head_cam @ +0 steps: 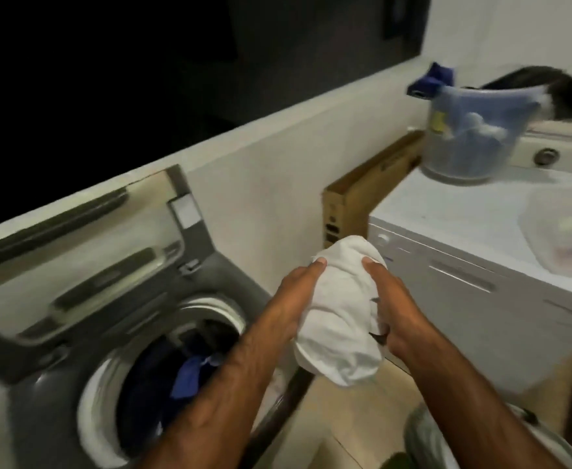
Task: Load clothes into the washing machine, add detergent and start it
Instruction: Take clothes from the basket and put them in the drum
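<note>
A bunched white garment (pixel 340 309) hangs in mid-air between my two hands. My left hand (pixel 293 299) grips its left side and my right hand (pixel 391 306) grips its right side. They are just right of the grey top-loading washing machine (pixel 61 401), whose lid (pixel 81 238) stands raised. Dark and blue clothes (pixel 183 367) lie inside the drum. On the white appliance (pixel 454 214) to the right stands a translucent bucket (pixel 467 133) with blue and white clothes in it.
A flat cardboard box (pixel 355 194) leans against the low white wall behind the appliances. A dark cloth (pixel 548 89) lies behind the bucket. A clear plastic tub (pixel 562 225) sits at the right edge. A basket rim (pixel 423 431) shows at the bottom right.
</note>
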Tool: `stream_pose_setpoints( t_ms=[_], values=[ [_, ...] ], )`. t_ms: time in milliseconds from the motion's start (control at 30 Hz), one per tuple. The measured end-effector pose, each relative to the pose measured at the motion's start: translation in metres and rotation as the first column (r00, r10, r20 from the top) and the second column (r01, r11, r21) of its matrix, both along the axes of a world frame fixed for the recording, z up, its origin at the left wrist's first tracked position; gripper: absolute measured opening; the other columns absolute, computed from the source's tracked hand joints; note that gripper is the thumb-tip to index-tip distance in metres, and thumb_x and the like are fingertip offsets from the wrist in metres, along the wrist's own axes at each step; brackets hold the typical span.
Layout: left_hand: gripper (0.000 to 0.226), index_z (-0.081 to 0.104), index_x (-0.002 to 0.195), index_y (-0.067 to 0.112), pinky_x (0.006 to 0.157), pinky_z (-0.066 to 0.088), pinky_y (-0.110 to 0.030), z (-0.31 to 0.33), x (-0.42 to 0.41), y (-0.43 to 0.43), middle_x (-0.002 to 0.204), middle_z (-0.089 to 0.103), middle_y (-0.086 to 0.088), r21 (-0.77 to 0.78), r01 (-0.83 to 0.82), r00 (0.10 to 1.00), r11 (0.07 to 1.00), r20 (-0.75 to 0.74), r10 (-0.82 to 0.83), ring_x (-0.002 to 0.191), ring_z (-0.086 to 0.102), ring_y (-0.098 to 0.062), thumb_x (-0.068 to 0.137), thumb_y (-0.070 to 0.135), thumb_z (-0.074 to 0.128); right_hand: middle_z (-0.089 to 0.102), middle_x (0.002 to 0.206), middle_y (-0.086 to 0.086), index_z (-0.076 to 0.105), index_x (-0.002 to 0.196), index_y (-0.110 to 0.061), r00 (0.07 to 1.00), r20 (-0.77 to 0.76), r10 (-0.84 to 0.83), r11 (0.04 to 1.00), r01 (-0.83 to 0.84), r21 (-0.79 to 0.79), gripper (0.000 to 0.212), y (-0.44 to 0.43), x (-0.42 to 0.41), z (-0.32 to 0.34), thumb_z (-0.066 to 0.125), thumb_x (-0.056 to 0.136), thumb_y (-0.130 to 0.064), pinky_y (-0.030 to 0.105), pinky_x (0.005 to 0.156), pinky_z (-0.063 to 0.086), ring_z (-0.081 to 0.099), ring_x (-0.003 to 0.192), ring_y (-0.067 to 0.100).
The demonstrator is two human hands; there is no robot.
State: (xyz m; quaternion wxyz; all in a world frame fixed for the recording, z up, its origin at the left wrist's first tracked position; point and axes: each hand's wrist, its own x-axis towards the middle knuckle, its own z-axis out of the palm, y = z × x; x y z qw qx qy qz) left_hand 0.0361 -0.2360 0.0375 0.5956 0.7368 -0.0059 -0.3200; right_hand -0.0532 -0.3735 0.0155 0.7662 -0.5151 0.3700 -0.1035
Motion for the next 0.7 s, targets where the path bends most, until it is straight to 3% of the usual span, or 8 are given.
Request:
stream_pose_setpoints(
  t_ms=[100, 200, 300, 400, 467, 567, 700],
  values=[
    [0.068, 0.065, 0.125, 0.023, 0.103, 0.053, -0.047, 0.017, 0.027, 0.069, 0.124, 0.071, -0.004, -0.065, -0.18, 0.983, 0.982, 0.037, 0.182, 0.109, 0.069, -0.028, 0.074, 0.068, 0.066, 0.072, 0.115, 0.007, 0.062, 0.129, -0.023, 0.982, -0.016, 0.189, 0.981, -0.189, -0.038, 0.074, 0.059, 0.048, 0.02, 0.068, 0.075, -0.073, 0.04, 0.07, 0.057, 0.071, 0.096, 0.029],
    [0.053, 0.07, 0.111, 0.023, 0.1, 0.055, -0.047, 0.037, 0.046, 0.134, 0.116, 0.075, -0.006, -0.118, -0.328, 0.94, 0.937, 0.063, 0.337, 0.104, 0.072, -0.028, 0.075, 0.061, 0.07, 0.073, 0.115, 0.004, 0.061, 0.128, -0.031, 0.953, -0.003, 0.302, 0.951, -0.302, -0.059, 0.075, 0.116, 0.087, 0.037, 0.067, 0.07, -0.077, 0.043, 0.076, 0.059, 0.072, 0.099, 0.029],
    [0.05, 0.07, 0.12, 0.023, 0.1, 0.055, -0.047, 0.045, 0.057, 0.193, 0.117, 0.073, -0.006, -0.157, -0.477, 0.868, 0.865, 0.074, 0.492, 0.105, 0.071, -0.029, 0.081, 0.056, 0.071, 0.074, 0.116, 0.004, 0.062, 0.126, -0.034, 0.887, 0.01, 0.463, 0.884, -0.46, -0.08, 0.076, 0.169, 0.121, 0.05, 0.068, 0.065, -0.08, 0.049, 0.085, 0.06, 0.073, 0.101, 0.031],
    [0.059, 0.069, 0.123, 0.026, 0.101, 0.054, -0.05, 0.046, 0.056, 0.237, 0.122, 0.071, -0.005, -0.174, -0.596, 0.786, 0.784, 0.071, 0.613, 0.107, 0.069, -0.031, 0.075, 0.06, 0.069, 0.075, 0.115, 0.003, 0.062, 0.125, -0.035, 0.808, 0.014, 0.59, 0.804, -0.585, -0.106, 0.073, 0.214, 0.145, 0.048, 0.067, 0.067, -0.078, 0.048, 0.081, 0.06, 0.073, 0.1, 0.03],
    [0.057, 0.067, 0.127, 0.025, 0.102, 0.053, -0.049, 0.042, 0.054, 0.258, 0.123, 0.07, -0.004, -0.162, -0.662, 0.733, 0.732, 0.063, 0.677, 0.109, 0.068, -0.03, 0.08, 0.058, 0.066, 0.076, 0.114, 0.003, 0.065, 0.126, -0.032, 0.764, 0.032, 0.644, 0.763, -0.638, -0.105, 0.067, 0.237, 0.155, 0.041, 0.068, 0.072, -0.073, 0.045, 0.079, 0.061, 0.074, 0.1, 0.029],
    [0.051, 0.066, 0.13, 0.022, 0.105, 0.051, -0.047, 0.024, 0.054, 0.275, 0.126, 0.068, -0.003, -0.119, -0.722, 0.68, 0.681, 0.053, 0.731, 0.112, 0.065, -0.027, 0.087, 0.05, 0.063, 0.074, 0.12, 0.002, 0.064, 0.127, -0.036, 0.733, -0.03, 0.679, 0.732, -0.68, -0.052, 0.081, 0.259, 0.165, 0.021, 0.072, 0.06, -0.081, 0.052, 0.092, 0.058, 0.073, 0.104, 0.03],
    [0.044, 0.064, 0.128, 0.018, 0.106, 0.049, -0.05, -0.003, 0.051, 0.284, 0.125, 0.067, -0.006, -0.097, -0.765, 0.642, 0.637, -0.022, 0.767, 0.114, 0.063, -0.029, 0.09, 0.04, 0.063, 0.076, 0.113, 0.003, 0.069, 0.119, -0.038, 0.685, -0.09, 0.723, 0.687, -0.727, -0.009, 0.063, 0.265, 0.176, -0.006, 0.067, 0.068, -0.077, 0.051, 0.085, 0.057, 0.071, 0.102, 0.031]
  ],
)
